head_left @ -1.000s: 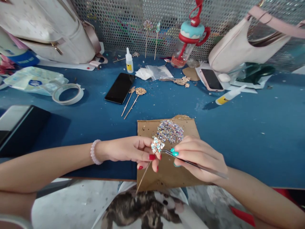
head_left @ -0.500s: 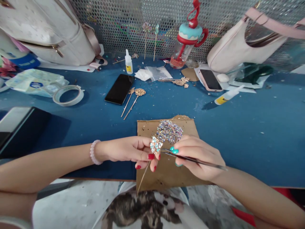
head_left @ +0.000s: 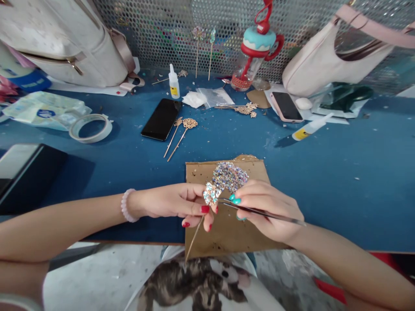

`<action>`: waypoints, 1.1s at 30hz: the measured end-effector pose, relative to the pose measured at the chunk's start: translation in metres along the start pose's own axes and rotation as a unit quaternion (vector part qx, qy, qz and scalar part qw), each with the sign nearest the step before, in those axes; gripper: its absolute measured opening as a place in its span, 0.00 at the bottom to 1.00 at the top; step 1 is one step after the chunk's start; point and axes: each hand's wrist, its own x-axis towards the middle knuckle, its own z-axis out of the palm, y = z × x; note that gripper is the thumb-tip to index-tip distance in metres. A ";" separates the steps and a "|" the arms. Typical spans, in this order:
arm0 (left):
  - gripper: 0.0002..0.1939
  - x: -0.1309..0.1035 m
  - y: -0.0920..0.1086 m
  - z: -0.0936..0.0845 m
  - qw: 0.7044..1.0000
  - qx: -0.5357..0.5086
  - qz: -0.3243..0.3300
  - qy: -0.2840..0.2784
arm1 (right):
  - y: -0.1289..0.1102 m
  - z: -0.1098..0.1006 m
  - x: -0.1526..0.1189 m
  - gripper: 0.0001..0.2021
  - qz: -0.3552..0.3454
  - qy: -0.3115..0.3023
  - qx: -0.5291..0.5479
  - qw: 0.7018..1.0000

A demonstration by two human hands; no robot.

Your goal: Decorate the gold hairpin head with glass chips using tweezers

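Observation:
Pinched in my left hand is a hairpin with a long gold stem slanting down toward my lap; small glittering stones cover its head. My right hand is closed around dark metal tweezers, their tips at the right side of the hairpin's head. Whether the tips touch it or grip a stone is too small to tell. Under both hands lies a piece of cardboard. On its upper part is a pile of sparkling rhinestones, just behind the hairpin's head.
Two gold hairpins lie beside a black phone. Glue bottles are at the back and right. A tape roll and dark box sit left. A tumbler, backpack and handbag line the mesh wall.
The view has shifted very slightly. My left hand still holds the hairpin, and the tweezers in my right hand stay beside its head, with their angle barely altered.

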 end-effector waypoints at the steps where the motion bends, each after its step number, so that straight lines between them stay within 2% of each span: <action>1: 0.14 0.000 0.000 0.000 1.000 -0.001 0.001 -0.001 | 0.000 0.000 0.000 0.03 0.001 0.001 -0.001 1.000; 16: 0.13 -0.001 0.004 0.002 0.999 -0.006 0.008 -0.036 | 0.003 0.001 -0.003 0.02 0.019 0.005 -0.001 1.000; 25: 0.11 -0.001 0.004 -0.004 1.000 0.016 0.017 -0.006 | 0.000 -0.003 -0.003 0.03 0.015 -0.009 0.002 1.000; 33: 0.09 -0.002 0.004 -0.004 1.000 0.026 -0.004 -0.018 | -0.003 -0.003 -0.001 0.04 -0.002 -0.007 -0.002 1.000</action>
